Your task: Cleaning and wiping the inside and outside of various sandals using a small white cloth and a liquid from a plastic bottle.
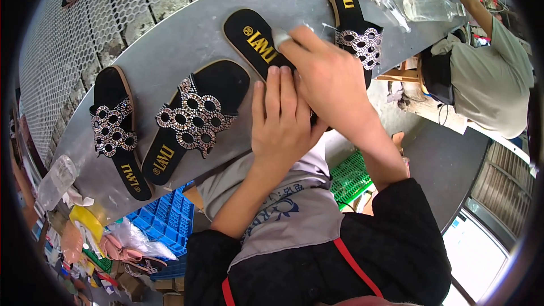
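The black sandal lies on the grey counter, directly before the person, under both hands. Its long axis runs diagonally, from far left to near right; the end with gold lettering, which seems to be the heel, points away and leftward. The strap part is mostly hidden. The right hand has its fingers bent and almost closed, pinching a small white piece, perhaps cloth, at the insole's edge. The left hand is laid rather flat over the sandal, fingers straight; whether it grips below cannot be told. The step in hand appears to be wiping the insole; the next move probably calls for steady pressure and light strokes along it. Around lie three jewelled sandals and, farther right, a clear bottle.
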